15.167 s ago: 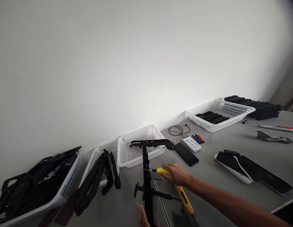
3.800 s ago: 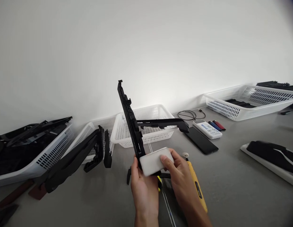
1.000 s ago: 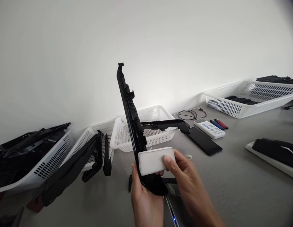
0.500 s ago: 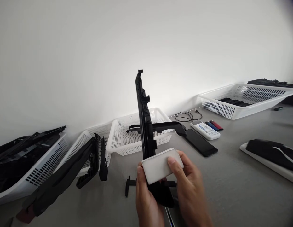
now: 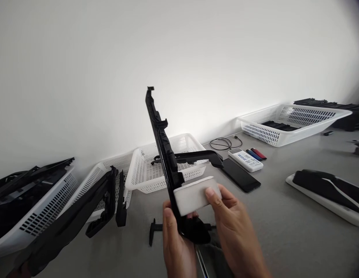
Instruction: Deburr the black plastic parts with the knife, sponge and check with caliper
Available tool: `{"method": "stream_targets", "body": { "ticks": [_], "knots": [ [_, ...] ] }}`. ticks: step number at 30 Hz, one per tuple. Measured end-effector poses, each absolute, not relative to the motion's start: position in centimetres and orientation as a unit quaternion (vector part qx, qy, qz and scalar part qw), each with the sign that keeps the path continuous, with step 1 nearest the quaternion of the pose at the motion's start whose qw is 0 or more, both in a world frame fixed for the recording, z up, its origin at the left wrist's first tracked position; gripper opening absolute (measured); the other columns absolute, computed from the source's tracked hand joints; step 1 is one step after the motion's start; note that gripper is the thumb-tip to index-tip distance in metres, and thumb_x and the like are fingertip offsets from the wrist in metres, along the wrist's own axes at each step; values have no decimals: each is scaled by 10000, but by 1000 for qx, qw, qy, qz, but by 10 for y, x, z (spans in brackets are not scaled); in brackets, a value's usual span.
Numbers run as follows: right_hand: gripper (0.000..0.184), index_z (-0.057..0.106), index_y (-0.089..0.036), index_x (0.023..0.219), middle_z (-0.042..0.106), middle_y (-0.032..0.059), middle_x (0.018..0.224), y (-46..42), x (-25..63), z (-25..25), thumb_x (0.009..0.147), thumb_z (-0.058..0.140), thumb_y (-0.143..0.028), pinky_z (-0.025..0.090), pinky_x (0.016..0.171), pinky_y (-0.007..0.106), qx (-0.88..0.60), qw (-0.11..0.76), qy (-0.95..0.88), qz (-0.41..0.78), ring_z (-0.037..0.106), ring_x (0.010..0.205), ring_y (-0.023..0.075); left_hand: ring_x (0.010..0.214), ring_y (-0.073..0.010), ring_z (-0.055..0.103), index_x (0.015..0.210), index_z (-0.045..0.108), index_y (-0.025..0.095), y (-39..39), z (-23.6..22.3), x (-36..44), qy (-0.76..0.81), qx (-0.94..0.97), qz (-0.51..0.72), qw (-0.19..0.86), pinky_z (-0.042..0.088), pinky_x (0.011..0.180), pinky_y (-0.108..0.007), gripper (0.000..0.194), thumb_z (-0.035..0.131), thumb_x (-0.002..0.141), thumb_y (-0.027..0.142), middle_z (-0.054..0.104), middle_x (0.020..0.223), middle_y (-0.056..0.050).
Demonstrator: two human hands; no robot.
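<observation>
Black parts (image 5: 26, 189) fill the leftmost basket (image 5: 49, 216), fwiw. Left hand (image 5: 178, 247) comes up from below, fingers curled around the lower end of a long black trim piece (image 5: 165, 154), which is tipped left in front of the middle basket (image 5: 150, 187). Right hand (image 5: 234, 227) angles in from lower right, pinching a white block (image 5: 192, 197) over the trim piece, thumb on its face. Right of that: 1 black phone (image 5: 240, 175) lying flat.

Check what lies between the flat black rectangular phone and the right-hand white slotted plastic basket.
Head view: between the phone and the basket lie a white rectangular device, then a slim blue stick and a slim red stick, side by side.
</observation>
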State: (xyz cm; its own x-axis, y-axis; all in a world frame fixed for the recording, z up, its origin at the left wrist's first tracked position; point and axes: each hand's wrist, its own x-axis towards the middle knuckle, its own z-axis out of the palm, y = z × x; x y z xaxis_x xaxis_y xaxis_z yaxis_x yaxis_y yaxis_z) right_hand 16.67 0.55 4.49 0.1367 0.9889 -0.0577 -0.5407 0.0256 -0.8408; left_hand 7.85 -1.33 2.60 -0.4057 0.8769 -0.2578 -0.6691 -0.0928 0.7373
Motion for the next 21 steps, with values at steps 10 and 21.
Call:
{"method": "stream_targets", "body": {
  "ticks": [10, 21],
  "knots": [
    [463, 786, -217, 1115, 807, 90, 1078, 5, 173, 51, 839, 887, -574, 580, 910, 405, -376, 678, -278, 566, 728, 990, 302, 736, -189, 626, 961, 721, 212, -17, 37, 78, 439, 246, 704, 502, 520, 675, -262, 501, 763, 897, 708, 657, 755, -13],
    [459, 762, -225, 1162, 791, 85, 1073, -1, 175, 59, 872, 863, -566, 614, 861, 380, -366, 667, -294, 578, 731, 981, 287, 766, -224, 654, 1165, 745, 225, -23, 31, 50, 387, 324, 622, 598, 522, 735, -304, 472, 768, 895, 611, 638, 697, -3]
  ]
}}
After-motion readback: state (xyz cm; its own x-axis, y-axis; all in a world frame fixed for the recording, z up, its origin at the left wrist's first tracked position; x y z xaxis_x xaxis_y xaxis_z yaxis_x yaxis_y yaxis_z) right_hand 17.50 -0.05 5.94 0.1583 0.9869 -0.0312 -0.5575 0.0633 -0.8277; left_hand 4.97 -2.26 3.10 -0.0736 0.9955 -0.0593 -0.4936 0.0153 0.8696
